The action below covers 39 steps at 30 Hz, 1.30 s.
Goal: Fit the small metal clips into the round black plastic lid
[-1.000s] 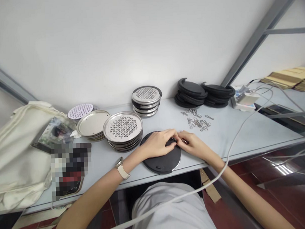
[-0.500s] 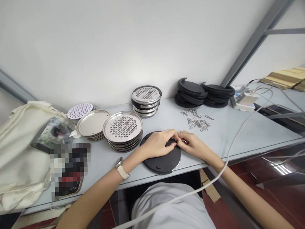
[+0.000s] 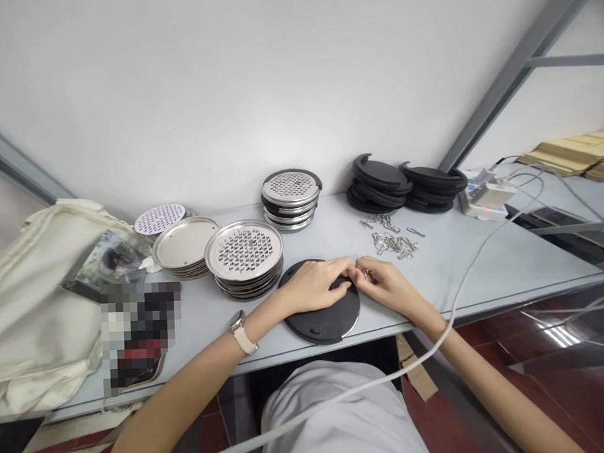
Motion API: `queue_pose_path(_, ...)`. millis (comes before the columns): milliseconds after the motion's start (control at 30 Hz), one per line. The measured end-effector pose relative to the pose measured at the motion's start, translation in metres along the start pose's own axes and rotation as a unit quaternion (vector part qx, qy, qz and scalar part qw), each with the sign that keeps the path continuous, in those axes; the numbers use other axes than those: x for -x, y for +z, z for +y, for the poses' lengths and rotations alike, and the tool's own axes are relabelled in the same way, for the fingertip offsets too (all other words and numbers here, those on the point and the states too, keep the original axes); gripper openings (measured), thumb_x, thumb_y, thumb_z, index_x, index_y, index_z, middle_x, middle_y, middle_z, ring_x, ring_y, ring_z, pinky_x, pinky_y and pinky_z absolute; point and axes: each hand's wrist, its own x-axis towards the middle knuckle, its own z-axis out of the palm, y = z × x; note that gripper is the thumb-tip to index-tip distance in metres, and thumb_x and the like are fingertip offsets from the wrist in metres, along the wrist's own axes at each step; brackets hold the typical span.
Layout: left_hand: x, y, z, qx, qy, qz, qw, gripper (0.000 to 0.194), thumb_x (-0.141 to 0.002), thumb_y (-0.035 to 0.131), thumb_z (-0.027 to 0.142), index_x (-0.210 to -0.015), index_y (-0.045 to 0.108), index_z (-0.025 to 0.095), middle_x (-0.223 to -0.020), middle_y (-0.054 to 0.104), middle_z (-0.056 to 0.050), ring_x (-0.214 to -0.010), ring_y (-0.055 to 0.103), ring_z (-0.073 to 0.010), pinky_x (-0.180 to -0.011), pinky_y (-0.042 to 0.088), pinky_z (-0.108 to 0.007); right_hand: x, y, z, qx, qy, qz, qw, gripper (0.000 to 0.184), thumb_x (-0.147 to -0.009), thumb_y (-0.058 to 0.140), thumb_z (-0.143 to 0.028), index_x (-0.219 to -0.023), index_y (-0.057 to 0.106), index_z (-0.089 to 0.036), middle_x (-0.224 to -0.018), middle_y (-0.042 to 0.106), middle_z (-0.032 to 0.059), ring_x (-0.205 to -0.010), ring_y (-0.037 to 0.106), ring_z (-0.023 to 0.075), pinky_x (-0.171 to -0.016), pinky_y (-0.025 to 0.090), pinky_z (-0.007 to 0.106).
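Since the previous frame, the right hand [image 3: 386, 286] has drawn its fingertips slightly outward from the rim of the black round disc [image 3: 322, 325], and a small shiny metal piece [image 3: 367, 274] now shows more clearly between its fingers. The left hand [image 3: 314, 285] holds nearly the same position.

Left hand: palm down over the upper part of the disc, fingers curled, thumb and index tips almost closed at the right rim. Whether they pinch a part cannot be determined. Right hand: fingers bent and partly closed around the metal piece, tips just beside those of the left hand.

Disc: flat on the grey table [image 3: 446, 264], near the front edge, a thin bright rim visible at its lower right. Left of the disc: a stack of silver metal grater discs [image 3: 248, 251], then a stack of plain silver metal discs [image 3: 184, 244]. Behind: a stack of silver perforated discs with black rims [image 3: 291, 189]. Behind and to the right: loose silver metal clips [image 3: 394, 246], with two stacks of black round holders [image 3: 379, 175] beyond them.
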Motion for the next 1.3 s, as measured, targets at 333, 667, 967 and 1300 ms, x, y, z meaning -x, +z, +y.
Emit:
queue_pose_path(333, 0.0008, 0.0013, 0.0026, -0.056, -0.026, 0.040, 0.997, 0.024, -0.085, 0.052, 0.027, -0.107, 0.043, 0.021, -0.108, 0.057, -0.004, -0.092, 0.059, -0.0202, -0.074, 0.047, -0.030, -0.0014, -0.0018, -0.0048, -0.014, -0.007, -0.002, 1.000, 0.023, -0.093, 0.039, -0.027, -0.072, 0.045, -0.020, -0.064, 0.045, -0.0016, -0.060, 0.045, 0.0140, -0.059, 0.036, 0.026)
queue_pose_path(667, 0.0002, 0.0012, 0.0050, -0.085, -0.041, 0.048, 0.994, 0.028, -0.084, 0.053, 0.030, -0.109, 0.042, 0.022, -0.110, 0.060, -0.002, -0.091, 0.061, -0.0214, -0.072, 0.047, -0.030, -0.0022, -0.0022, -0.0033, -0.008, -0.028, -0.062, 0.998, 0.036, -0.097, 0.034, -0.032, -0.068, 0.050, -0.019, -0.067, 0.052, 0.0024, -0.065, 0.050, 0.0158, -0.066, 0.039, 0.028)
queue_pose_path(967, 0.0014, 0.0012, 0.0045, -0.079, -0.044, 0.012, 0.996, 0.028, -0.087, 0.049, 0.028, -0.114, 0.043, 0.023, -0.106, 0.065, -0.002, -0.094, 0.063, -0.0214, -0.078, 0.048, -0.030, -0.0022, 0.0002, 0.0025, -0.012, -0.030, -0.059, 0.998, 0.032, -0.095, 0.038, -0.026, -0.068, 0.054, -0.017, -0.064, 0.054, 0.0023, -0.065, 0.051, 0.0160, -0.065, 0.039, 0.027)
queue_pose_path(1300, 0.0009, -0.0005, 0.0038, -0.070, -0.032, 0.012, 0.997, 0.027, -0.087, 0.050, 0.027, -0.113, 0.044, 0.023, -0.108, 0.064, -0.001, -0.094, 0.063, -0.0200, -0.077, 0.047, -0.028, -0.0039, 0.0011, 0.0026, -0.005, -0.020, -0.063, 0.998, 0.027, -0.092, 0.040, -0.021, -0.068, 0.052, -0.017, -0.065, 0.052, 0.0012, -0.061, 0.050, 0.0140, -0.062, 0.038, 0.026)
